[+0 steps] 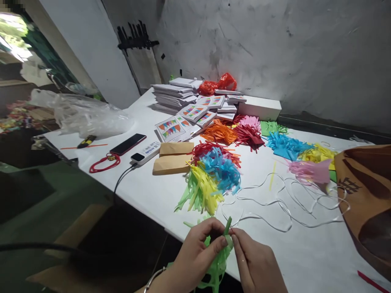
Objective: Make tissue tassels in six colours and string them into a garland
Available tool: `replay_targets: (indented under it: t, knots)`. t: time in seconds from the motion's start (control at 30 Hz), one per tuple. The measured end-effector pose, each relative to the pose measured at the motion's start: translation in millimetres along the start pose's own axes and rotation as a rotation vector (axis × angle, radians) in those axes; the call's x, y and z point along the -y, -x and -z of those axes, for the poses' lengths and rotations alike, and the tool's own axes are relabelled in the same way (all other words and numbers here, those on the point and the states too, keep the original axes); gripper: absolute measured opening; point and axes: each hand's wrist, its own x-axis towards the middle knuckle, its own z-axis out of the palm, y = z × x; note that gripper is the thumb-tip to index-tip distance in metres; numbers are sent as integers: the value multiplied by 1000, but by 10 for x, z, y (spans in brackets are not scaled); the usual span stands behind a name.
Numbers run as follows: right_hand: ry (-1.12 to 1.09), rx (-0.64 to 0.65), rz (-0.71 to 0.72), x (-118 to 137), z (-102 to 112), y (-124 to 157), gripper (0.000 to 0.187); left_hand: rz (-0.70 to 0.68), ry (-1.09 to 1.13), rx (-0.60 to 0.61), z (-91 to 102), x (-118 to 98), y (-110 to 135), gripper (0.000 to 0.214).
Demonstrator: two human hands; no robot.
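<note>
My left hand [204, 248] is closed on a green paper tassel [218, 262] whose fringe hangs below the fingers at the table's front edge. A narrow green tip [228, 225] of the tassel sticks up between thumb and fingers. Against it, my right hand [256, 260] is pinched shut at the end of a thin white string [269, 203], which loops loosely across the table to the right. The fingertips partly hide the string's end. Just beyond my hands lie strung fringed tassels: yellow [204, 185], light green [191, 191], blue [224, 169] and red [207, 149].
More tassels, orange [220, 132], blue [287, 144] and pink [310, 171], lie farther back. Behind are printed cards [174, 128] and a white stack [174, 95]. A phone [128, 144], a white device [146, 153] and a plastic bag [91, 114] are left; a brown bag [363, 195] stands right.
</note>
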Motion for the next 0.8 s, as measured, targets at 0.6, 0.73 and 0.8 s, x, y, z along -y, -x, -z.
replay_targets:
  t: [0.6,0.73,0.8]
  knots:
    - [497,-61,310,-180,96,94,26,-357,-523,19,-108,-25,-53,8]
    - [389,5,262,-180,110,60,26,-400,-530,92,-99,-50,-63,11]
    - [302,75,141,-190,135,33,28,-398,-494,132,-86,-56,-75,10]
